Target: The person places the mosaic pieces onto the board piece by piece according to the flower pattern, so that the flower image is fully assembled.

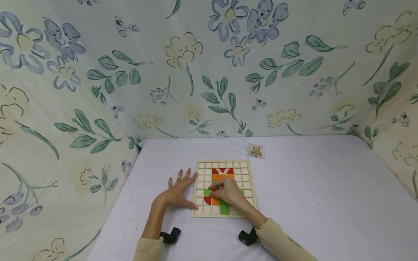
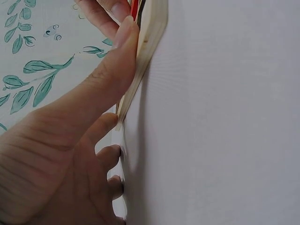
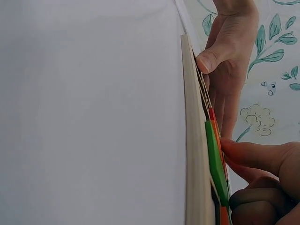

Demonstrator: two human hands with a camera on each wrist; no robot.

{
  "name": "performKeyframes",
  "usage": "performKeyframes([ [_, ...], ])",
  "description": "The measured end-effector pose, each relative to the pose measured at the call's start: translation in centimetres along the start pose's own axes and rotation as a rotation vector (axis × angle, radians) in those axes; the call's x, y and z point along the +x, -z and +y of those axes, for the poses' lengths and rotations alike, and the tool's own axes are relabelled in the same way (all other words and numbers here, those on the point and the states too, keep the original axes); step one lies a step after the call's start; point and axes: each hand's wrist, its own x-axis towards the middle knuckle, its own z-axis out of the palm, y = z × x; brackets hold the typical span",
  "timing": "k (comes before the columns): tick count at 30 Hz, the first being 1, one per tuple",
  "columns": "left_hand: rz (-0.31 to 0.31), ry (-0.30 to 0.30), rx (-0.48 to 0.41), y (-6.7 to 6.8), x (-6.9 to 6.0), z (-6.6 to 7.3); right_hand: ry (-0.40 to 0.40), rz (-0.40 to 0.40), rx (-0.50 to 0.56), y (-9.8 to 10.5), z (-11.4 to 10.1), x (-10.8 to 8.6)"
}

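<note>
A wooden grid board (image 1: 200, 180) lies on the white cloth, with red, orange and green tiles in its middle and lower cells. My left hand (image 1: 176, 193) spreads its fingers at the board's left side; its thumb (image 2: 124, 51) rests on the board's edge. Over the tiles is my right hand (image 1: 228, 192), thumb and index finger pinched around a small red tile (image 1: 214, 191), mostly covered by the fingers. A green square tile (image 1: 207, 193) lies just left of them. In the right wrist view, the thumb (image 3: 248, 152) is close against the coloured tiles.
A small printed picture card (image 1: 256, 150) lies beyond the board's upper right corner. Two black objects (image 1: 171, 236) (image 1: 248, 237) are beside the wrists near the front. Floral cloth (image 1: 196, 72) hangs behind the table.
</note>
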Motion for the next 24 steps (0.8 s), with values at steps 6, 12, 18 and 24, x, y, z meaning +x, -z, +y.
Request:
performKeyframes([
  [6,-0.001,0.005,-0.001,0.1,-0.1,0.2,-0.018,-0.007,0.004,0.2,0.0,-0.2],
  [12,-0.008,0.016,0.001,0.1,-0.2,0.0,-0.011,-0.070,0.035,1.4,-0.8,-1.0],
  [18,-0.004,0.003,-0.005,0.1,-0.2,-0.3,0.032,-0.069,0.003,4.6,-1.5,-2.5],
  [24,-0.004,-0.012,-0.007,0.1,-0.2,-0.4,0.001,-0.006,-0.072,8.8,-0.8,-4.1],
])
